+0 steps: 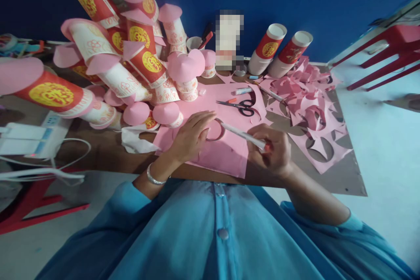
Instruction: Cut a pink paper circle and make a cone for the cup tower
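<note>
Over pink paper sheet (226, 157): right hand (274, 148) gripping slim white pen (244, 134), tip at right of thin brown ring (222, 132); left hand (193, 133) open at ring's left.

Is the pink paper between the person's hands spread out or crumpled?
Spread out: the pink paper lies broad and flat on the table, with the ring on top of it.

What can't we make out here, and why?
- Head view: left side of the brown round ring, hidden by the left hand.
- Head view: whether the slim white pen in the right hand touches the pink paper sheet; tip too small.
- Head view: pale upright object, masked by pixel blocks.
- Head view: far-left pink paper cone, cut off by the left edge.
</note>
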The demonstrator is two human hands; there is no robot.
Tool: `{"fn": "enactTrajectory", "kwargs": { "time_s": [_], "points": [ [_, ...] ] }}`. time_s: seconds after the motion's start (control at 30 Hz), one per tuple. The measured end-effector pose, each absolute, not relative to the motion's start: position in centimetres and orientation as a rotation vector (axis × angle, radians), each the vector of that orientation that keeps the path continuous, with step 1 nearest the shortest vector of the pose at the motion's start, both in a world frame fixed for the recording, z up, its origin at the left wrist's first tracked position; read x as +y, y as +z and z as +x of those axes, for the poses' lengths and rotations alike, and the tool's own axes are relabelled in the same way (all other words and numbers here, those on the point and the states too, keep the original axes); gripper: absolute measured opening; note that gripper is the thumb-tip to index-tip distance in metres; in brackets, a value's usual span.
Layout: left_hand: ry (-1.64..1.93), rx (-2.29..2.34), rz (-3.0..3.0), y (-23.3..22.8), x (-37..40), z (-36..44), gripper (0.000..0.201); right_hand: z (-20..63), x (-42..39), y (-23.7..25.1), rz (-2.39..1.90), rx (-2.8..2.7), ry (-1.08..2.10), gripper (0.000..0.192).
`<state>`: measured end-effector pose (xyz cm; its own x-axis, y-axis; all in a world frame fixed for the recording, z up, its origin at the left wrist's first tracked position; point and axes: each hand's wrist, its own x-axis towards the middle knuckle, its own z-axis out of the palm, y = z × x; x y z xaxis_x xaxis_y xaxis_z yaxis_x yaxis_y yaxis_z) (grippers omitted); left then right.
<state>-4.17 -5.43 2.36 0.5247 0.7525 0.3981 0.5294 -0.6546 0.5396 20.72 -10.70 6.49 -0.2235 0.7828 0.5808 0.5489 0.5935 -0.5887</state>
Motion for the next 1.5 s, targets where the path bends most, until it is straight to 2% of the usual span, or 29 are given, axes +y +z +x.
{"fn": "enactTrajectory", "kwargs": {
  "time_s": [0.17, 0.33, 0.47, 0.63, 0.8, 1.23, 1.5],
  "points": [
    [0.534, 0.909, 2.512, 1.2, -4.4, -5.0, 0.071, 21.5, -13.1, 5.7, -1.046, -1.769, 0.405, 0.027],
    [0.366, 0.812, 2.548, 1.1, -3.7, -5.7, 0.079, 21.2, -14.6, 4.4, -1.060, -1.696, 0.553, 0.014],
    [0.257, 0.831, 2.555, 1.1, -3.0, -5.8, 0.077, 20.3, -15.3, 3.9, -1.172, -1.655, 0.611, 0.017],
    [0.178, 0.867, 2.541, 0.7, -2.6, -5.7, 0.072, 19.8, -15.4, 3.4, -1.167, -1.818, 0.496, 0.028],
    [0.133, 0.858, 2.545, 1.3, -2.7, -5.8, 0.067, 19.7, -15.2, 2.1, -0.977, -2.090, 0.253, 0.033],
    [0.148, 0.887, 2.516, 1.1, -2.6, -5.8, 0.070, 19.8, -15.4, 1.5, -0.944, -2.135, 0.221, 0.032],
    [0.126, 0.923, 2.484, 1.6, -2.4, -5.5, 0.069, 19.5, -15.2, 0.8, -0.928, -2.212, 0.063, 0.035]
  ]
}}
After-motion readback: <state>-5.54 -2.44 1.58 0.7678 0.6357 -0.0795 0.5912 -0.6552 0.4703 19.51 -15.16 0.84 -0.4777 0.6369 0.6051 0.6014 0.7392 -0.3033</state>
